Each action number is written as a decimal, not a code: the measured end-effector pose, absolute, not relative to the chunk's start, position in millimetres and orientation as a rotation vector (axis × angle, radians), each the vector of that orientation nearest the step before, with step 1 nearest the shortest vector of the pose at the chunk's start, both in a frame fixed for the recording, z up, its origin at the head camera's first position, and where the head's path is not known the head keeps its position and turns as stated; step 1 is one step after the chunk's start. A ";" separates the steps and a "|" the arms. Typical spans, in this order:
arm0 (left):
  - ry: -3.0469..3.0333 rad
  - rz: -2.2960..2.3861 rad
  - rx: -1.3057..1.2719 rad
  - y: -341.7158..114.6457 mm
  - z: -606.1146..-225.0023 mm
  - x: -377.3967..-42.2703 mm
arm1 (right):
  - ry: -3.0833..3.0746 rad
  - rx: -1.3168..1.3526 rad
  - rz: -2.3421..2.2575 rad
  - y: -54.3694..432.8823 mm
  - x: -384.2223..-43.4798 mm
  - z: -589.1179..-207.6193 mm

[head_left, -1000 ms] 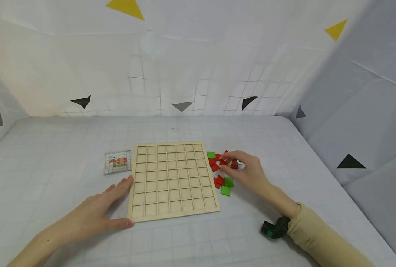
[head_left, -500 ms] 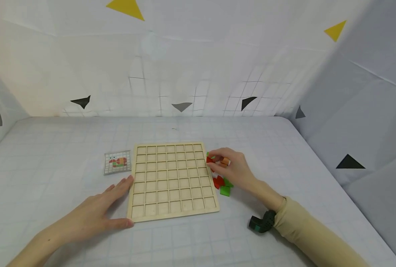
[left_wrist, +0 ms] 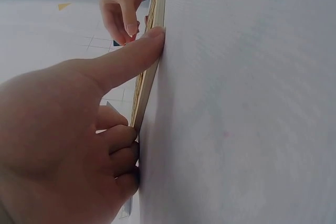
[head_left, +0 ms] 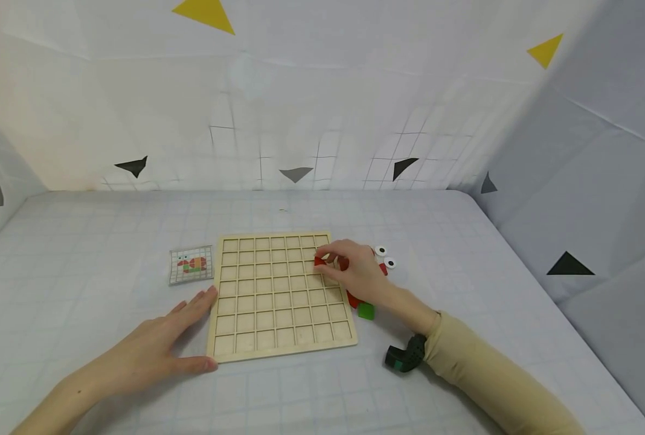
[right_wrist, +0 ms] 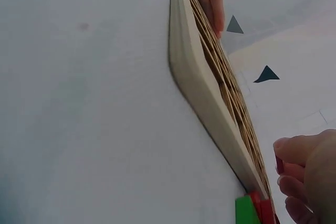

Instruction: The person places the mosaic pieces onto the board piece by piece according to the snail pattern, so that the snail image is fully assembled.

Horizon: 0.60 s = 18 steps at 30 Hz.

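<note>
A wooden grid board (head_left: pixel 281 302) lies flat on the table. My left hand (head_left: pixel 143 350) rests at its left edge, fingers spread, with thumb and fingertips against the frame; the left wrist view shows the thumb (left_wrist: pixel 128 61) along the rim. My right hand (head_left: pixel 357 272) is over the board's upper right cells and pinches a small red tile (head_left: pixel 319 261) between thumb and fingertips. That red tile (right_wrist: pixel 279 165) also shows at the fingertips in the right wrist view. Beneath and beside this hand lie loose pieces, partly hidden: a green tile (head_left: pixel 366 311), red tiles (head_left: pixel 353 299) and two eye discs (head_left: pixel 390 263).
Left of the board lies a small picture card (head_left: pixel 191 264) with a coloured figure on a grid. White cloth walls with dark and yellow triangles stand behind and at the sides. A black device (head_left: pixel 406 355) is worn at the right wrist.
My right hand has moved left from the loose pieces to over the board, carrying a red tile. The eye discs have come into view behind it. My left hand stays put.
</note>
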<state>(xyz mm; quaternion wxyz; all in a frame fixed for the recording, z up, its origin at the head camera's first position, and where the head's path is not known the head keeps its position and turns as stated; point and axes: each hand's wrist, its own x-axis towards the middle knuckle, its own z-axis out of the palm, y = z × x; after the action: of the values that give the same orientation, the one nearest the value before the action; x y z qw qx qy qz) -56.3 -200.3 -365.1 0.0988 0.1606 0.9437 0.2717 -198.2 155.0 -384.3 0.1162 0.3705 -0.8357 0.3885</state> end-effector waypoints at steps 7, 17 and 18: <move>2.788 0.812 0.481 -200.1 -366.0 -56.6 | -2.468 1.090 1.106 147.2 -201.2 -390.5; 2.813 0.805 0.464 -200.7 -366.8 -57.3 | -2.502 1.069 1.017 145.8 -199.4 -395.1; 2.813 0.803 0.456 -200.6 -366.9 -57.7 | -2.500 1.070 1.006 145.7 -199.2 -395.3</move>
<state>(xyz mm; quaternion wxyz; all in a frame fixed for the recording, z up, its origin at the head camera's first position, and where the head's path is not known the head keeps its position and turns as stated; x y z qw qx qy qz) -57.7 -200.6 -366.9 0.0904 0.1534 0.9462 0.2702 -199.2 145.7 -395.3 0.1206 0.3664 -0.8559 0.3444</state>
